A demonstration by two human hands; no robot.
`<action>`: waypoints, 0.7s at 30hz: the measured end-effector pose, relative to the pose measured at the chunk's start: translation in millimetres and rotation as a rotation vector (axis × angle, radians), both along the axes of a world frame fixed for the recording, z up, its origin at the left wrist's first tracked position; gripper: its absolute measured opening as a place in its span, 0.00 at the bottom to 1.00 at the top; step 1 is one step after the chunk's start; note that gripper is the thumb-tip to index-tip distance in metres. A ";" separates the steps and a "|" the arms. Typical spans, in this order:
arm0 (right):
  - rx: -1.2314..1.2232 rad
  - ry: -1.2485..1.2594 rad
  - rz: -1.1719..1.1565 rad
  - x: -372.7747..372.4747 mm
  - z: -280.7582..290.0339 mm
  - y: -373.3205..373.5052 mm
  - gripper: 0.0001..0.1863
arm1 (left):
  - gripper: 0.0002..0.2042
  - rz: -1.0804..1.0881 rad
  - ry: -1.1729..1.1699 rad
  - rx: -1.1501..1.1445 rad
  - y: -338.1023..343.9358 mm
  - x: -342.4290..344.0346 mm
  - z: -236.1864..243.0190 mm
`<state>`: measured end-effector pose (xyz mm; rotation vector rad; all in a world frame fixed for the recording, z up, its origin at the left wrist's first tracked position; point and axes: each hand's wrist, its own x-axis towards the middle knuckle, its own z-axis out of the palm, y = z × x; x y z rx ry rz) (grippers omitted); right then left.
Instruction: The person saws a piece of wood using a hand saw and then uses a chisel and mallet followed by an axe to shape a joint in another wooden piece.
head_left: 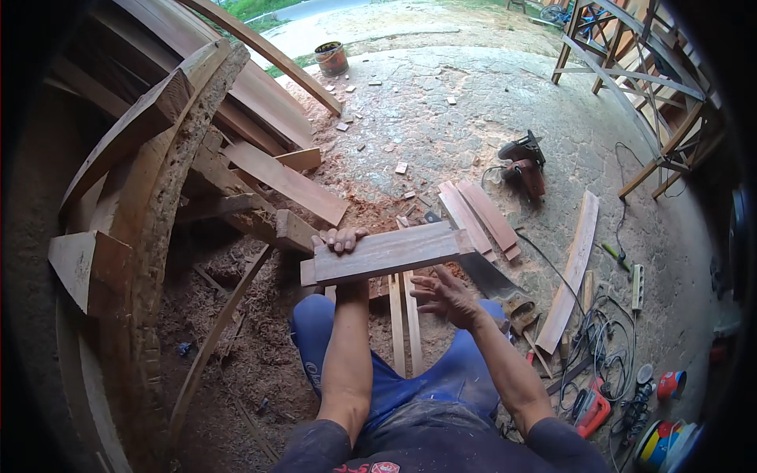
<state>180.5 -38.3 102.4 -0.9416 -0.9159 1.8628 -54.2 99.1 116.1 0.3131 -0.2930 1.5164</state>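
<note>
A short wooden board with a narrower tenon at each end lies across in front of me, above my knees. My left hand is closed over its far edge near the left end, the forearm passing beneath the board. Just below the board's right part, my right hand is open with its fingers spread; nothing shows in it. Whether a fingertip touches the board I cannot tell. A handsaw shows beyond the right end, its blade partly hidden by the board. Two thin wooden strips run between my legs.
Heavy timbers stand at the left. Planks lie ahead, with a red circular saw beyond them. Another long plank lies at the right, beside tangled cables and a red power tool. A bucket stands far off.
</note>
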 end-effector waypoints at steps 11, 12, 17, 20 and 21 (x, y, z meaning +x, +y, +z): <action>0.284 -0.076 -0.567 10.6 23.1 15.9 0.35 | 0.17 0.056 0.531 -1.239 -42.7 -16.5 -103.3; 0.435 -0.287 -0.575 15.2 26.2 17.0 0.36 | 0.17 0.092 0.562 -1.278 -48.1 -14.1 -101.6; 0.724 -0.676 -0.466 -1.1 25.6 26.8 0.41 | 0.13 0.186 0.662 -1.175 -49.3 -30.4 -96.5; 0.839 -0.764 -0.391 -12.2 26.8 27.9 0.40 | 0.12 0.170 0.701 -1.116 -52.9 -33.8 -97.3; 0.913 -0.834 -0.374 -14.9 29.0 28.0 0.41 | 0.13 0.177 0.701 -1.120 -53.3 -35.4 -98.5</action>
